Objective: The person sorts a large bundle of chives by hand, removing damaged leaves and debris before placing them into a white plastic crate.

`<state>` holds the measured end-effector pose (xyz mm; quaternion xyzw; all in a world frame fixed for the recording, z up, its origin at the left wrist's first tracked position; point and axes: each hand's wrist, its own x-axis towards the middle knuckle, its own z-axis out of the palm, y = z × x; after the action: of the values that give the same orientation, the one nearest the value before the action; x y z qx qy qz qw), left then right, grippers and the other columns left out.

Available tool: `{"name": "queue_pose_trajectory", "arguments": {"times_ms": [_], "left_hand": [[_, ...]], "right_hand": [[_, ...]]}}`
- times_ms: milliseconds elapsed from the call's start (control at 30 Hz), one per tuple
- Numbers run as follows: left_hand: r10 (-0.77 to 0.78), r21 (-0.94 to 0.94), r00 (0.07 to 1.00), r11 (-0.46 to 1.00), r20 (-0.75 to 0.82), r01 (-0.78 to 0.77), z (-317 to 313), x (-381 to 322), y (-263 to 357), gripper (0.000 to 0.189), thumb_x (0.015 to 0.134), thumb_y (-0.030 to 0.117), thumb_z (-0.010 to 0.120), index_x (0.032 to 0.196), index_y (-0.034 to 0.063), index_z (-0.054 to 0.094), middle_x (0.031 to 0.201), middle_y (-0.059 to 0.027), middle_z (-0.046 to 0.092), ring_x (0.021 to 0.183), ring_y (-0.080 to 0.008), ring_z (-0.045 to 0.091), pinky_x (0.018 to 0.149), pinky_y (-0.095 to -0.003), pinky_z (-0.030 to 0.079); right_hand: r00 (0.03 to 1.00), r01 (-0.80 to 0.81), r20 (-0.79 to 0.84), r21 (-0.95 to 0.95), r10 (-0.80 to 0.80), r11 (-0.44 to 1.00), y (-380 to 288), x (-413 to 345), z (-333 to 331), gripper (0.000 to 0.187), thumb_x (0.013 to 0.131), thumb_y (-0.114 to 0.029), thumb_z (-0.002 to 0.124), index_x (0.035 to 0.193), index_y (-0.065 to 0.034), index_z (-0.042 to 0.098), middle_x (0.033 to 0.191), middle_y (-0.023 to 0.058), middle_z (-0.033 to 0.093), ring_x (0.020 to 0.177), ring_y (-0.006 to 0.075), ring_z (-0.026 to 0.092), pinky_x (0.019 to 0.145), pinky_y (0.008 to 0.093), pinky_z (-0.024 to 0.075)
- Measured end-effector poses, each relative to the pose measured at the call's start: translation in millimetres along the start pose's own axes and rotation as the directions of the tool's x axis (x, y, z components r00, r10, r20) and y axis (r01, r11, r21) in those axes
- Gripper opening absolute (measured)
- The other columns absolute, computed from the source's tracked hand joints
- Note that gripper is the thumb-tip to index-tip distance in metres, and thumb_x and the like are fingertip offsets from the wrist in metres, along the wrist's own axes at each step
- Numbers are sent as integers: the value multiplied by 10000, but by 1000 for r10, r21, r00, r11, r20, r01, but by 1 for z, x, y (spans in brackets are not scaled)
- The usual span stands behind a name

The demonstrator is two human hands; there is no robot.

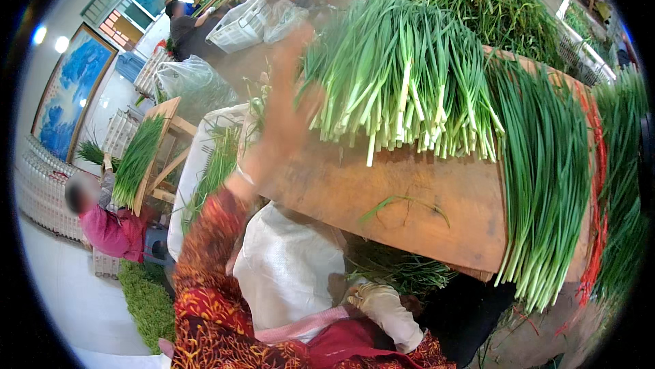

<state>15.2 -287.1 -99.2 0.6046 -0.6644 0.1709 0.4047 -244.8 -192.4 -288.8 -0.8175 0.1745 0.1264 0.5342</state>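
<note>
My left hand (pixel 286 113), blurred and bare below a red patterned sleeve, reaches over the left side of a wooden board (pixel 424 190). Its fingers are apart and nothing shows in them. Right beside it, a thick pile of garlic chives (pixel 404 77) lies on the board with pale stem ends towards me. My right hand (pixel 376 297), in an off-white glove, is low near my lap below the board's front edge. Its fingers are partly hidden, so a grip cannot be made out. A second, neat row of chives (pixel 547 185) covers the board's right end, stems overhanging the edge.
Red ties (pixel 598 190) hang along the board's right edge. A white woven sack (pixel 291 261) is before me, beside a white plastic crate (pixel 204 164) holding chives. Loose greens (pixel 491 6) are heaped behind. At left, a person in pink (pixel 112 226) works at another board.
</note>
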Motion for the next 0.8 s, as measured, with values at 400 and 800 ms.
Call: {"name": "queue_pose_trajectory", "arguments": {"times_ms": [400,800], "left_hand": [[170,243,961,944,217,-222,53,-33,32,503,716,296,569,1176,187,395,1292,-17,276,1221,-231,201,973,-529,59],[127,188,952,965,277,-184,65,-19,32,523,743,387,526,1208,214,360,1280,-17,310,1222,-209,214,979,-531,57]], "right_hand": [[915,-205,266,-336,302,919,-7,7,11,258,768,-238,437,956,-89,531,937,83,552,844,222,528,767,332,402],[675,-507,515,-196,529,839,-32,10,-22,203,764,-23,391,902,-35,540,951,29,519,867,140,481,808,301,374]]}}
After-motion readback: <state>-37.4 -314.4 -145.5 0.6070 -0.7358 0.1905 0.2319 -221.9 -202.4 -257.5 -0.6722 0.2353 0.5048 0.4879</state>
